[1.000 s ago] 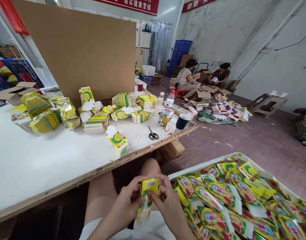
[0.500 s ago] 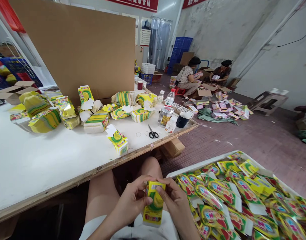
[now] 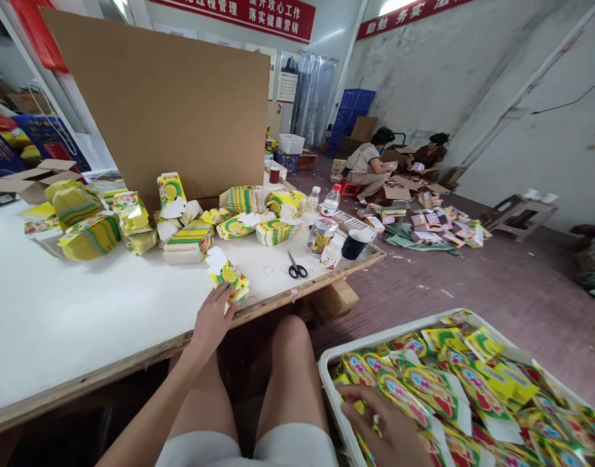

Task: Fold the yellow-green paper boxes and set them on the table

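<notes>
My left hand (image 3: 214, 314) reaches to the near edge of the white table, its outstretched fingers lying on a small stack of flat yellow-and-green printed cartons (image 3: 235, 279). White flaps stick out at the stack's far end. On the right, my right hand (image 3: 387, 425) hovers over the left part of a white tray (image 3: 328, 379), slightly blurred, with its fingers apart. I see nothing held in it. Many yellow cartons with red and green print (image 3: 436, 395) fill the tray, some showing white flaps.
Bundles of flat cartons (image 3: 187, 243) line the table before a large cardboard sheet (image 3: 170, 104). Black-handled scissors (image 3: 297, 269), a clear jar (image 3: 321, 235), bottles and a dark mug (image 3: 355, 245) stand near the right corner. Two people sit beyond, by scattered pink boxes (image 3: 438, 220).
The yellow carton held in both hands over my lap is no longer there. My left hand has moved forward to the stack on the table; my right hand has moved right, over the tray.
</notes>
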Action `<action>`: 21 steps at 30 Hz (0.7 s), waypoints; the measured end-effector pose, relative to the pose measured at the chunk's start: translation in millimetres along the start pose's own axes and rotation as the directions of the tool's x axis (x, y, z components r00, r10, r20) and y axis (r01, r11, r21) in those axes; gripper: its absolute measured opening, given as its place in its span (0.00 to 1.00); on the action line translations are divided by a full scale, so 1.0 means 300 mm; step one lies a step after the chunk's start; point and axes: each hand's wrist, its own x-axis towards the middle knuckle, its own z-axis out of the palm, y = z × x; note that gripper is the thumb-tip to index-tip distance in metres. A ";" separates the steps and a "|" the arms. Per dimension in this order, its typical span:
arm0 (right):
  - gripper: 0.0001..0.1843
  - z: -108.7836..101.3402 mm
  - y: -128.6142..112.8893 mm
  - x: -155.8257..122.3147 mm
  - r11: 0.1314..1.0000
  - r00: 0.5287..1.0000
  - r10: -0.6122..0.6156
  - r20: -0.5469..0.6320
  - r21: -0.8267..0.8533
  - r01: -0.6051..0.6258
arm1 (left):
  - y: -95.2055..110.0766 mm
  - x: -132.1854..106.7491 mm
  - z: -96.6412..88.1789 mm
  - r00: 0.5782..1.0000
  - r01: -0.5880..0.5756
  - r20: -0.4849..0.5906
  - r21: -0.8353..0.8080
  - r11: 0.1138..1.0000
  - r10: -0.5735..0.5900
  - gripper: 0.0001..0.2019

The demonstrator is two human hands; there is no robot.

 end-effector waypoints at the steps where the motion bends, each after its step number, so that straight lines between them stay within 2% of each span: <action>1: 0.13 0.046 -0.039 0.009 0.998 0.999 -0.018 0.032 0.054 0.016 | -0.006 -0.011 -0.004 1.000 -0.018 -0.006 0.016 1.000 0.018 0.16; 4: 0.15 0.151 -0.137 0.048 0.972 0.996 -0.031 0.081 0.237 0.011 | 0.029 -0.076 -0.046 0.995 -0.097 -0.031 0.040 0.994 0.099 0.16; 7: 0.24 0.215 -0.182 0.091 0.883 0.999 0.022 0.044 0.468 -0.040 | 0.127 -0.175 -0.096 0.974 -0.224 -0.027 0.013 0.974 0.225 0.18; 8: 0.27 0.231 -0.187 0.103 0.832 0.998 0.054 0.033 0.551 -0.063 | 0.164 -0.211 -0.105 0.953 -0.303 -0.006 -0.021 0.953 0.303 0.20; 10: 0.29 0.253 -0.188 0.123 0.716 0.992 0.118 0.036 0.690 -0.110 | 0.230 -0.278 -0.108 0.839 -0.524 0.068 -0.173 0.834 0.540 0.27; 11: 0.27 0.259 -0.187 0.127 0.665 0.989 0.145 0.042 0.735 -0.129 | 0.256 -0.306 -0.104 0.799 -0.557 0.101 -0.249 0.792 0.593 0.30; 12: 0.26 0.262 -0.187 0.128 0.629 0.986 0.161 0.049 0.765 -0.141 | 0.275 -0.328 -0.096 0.779 -0.554 0.120 -0.328 0.765 0.616 0.32; 13: 0.24 0.261 -0.188 0.125 0.604 0.984 0.168 0.057 0.783 -0.148 | 0.289 -0.345 -0.087 0.797 -0.502 0.129 -0.399 0.767 0.589 0.32; 15: 0.21 0.259 -0.194 0.107 0.574 0.985 0.161 0.062 0.806 -0.145 | 0.305 -0.359 -0.068 0.902 -0.291 0.114 -0.553 0.781 0.417 0.31; 16: 0.20 0.260 -0.200 0.095 0.560 0.986 0.152 0.073 0.816 -0.146 | 0.310 -0.358 -0.061 0.950 -0.149 0.117 -0.647 0.748 0.291 0.30; 17: 0.20 0.263 -0.206 0.081 0.547 0.986 0.140 0.091 0.823 -0.154 | 0.315 -0.352 -0.056 0.975 0.002 0.152 -0.740 0.672 0.165 0.30; 18: 0.19 0.269 -0.212 0.068 0.537 0.985 0.130 0.112 0.828 -0.165 | 0.320 -0.343 -0.053 0.973 0.147 0.221 -0.816 0.558 0.067 0.30; 19: 0.18 0.277 -0.219 0.057 0.527 0.984 0.119 0.136 0.831 -0.179 | 0.325 -0.334 -0.053 0.948 0.283 0.317 -0.860 0.425 0.009 0.30; 21: 0.17 0.293 -0.231 0.041 0.502 0.978 0.094 0.186 0.839 -0.207 | 0.336 -0.316 -0.057 0.861 0.499 0.509 -0.845 0.190 0.004 0.28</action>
